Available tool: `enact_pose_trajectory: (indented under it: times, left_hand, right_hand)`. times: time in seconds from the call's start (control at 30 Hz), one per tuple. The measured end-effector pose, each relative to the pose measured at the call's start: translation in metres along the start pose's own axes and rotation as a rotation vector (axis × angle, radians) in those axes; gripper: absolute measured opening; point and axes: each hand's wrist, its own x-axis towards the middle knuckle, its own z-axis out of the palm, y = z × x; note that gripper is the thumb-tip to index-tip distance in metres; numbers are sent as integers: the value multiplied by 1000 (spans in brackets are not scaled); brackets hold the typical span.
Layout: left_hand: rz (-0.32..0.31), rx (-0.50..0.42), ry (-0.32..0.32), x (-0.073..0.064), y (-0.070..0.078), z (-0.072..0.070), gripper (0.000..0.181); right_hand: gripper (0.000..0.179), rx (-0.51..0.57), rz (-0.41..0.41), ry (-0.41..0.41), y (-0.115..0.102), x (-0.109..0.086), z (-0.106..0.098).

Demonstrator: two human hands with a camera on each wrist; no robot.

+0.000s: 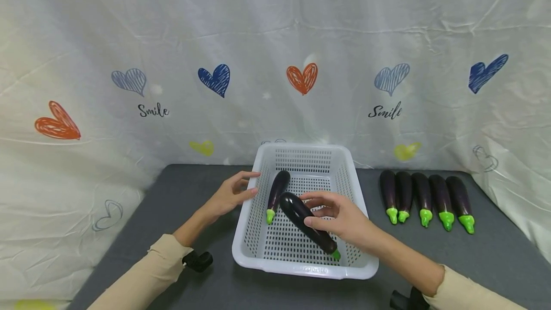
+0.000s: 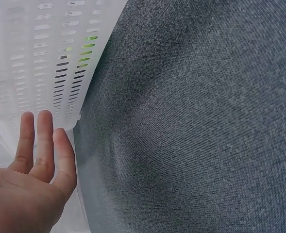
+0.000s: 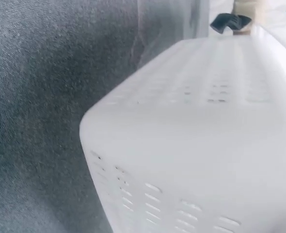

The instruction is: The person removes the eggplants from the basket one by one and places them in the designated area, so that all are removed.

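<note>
A white perforated plastic basket (image 1: 254,248) stands in the middle of the table. My right hand (image 1: 344,216) reaches over its right side and holds a dark purple eggplant (image 1: 297,210), thumb on one side and fingers on the other. This eggplant slants within the basket's outline, its green stem end toward the front right. A second eggplant (image 1: 279,188) lies along the basket's left wall, green end toward me. My left hand (image 1: 230,193) is at the left rim with fingers loosely extended; in the left wrist view these fingers (image 2: 44,141) stand beside the basket's slotted wall.
Several eggplants (image 1: 424,197) lie in a row at the right of the dark grey table (image 1: 430,262), green ends toward me. Behind the table hangs a white curtain (image 1: 258,118) printed with hearts. The right wrist view shows the basket's outer corner (image 3: 92,121).
</note>
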Motion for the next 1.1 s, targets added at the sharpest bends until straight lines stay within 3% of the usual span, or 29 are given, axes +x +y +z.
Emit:
enact_pose_trajectory:
  times: [0.53,1.1]
  left_hand:
    - [12,-5,-2,2,-4,0,52]
    - [-9,-4,-7,1,-2,0,52]
  right_hand:
    - [51,0,-34,84,-17,-1,-26]
    - [63,-12,9,125,-28,-13,-54]
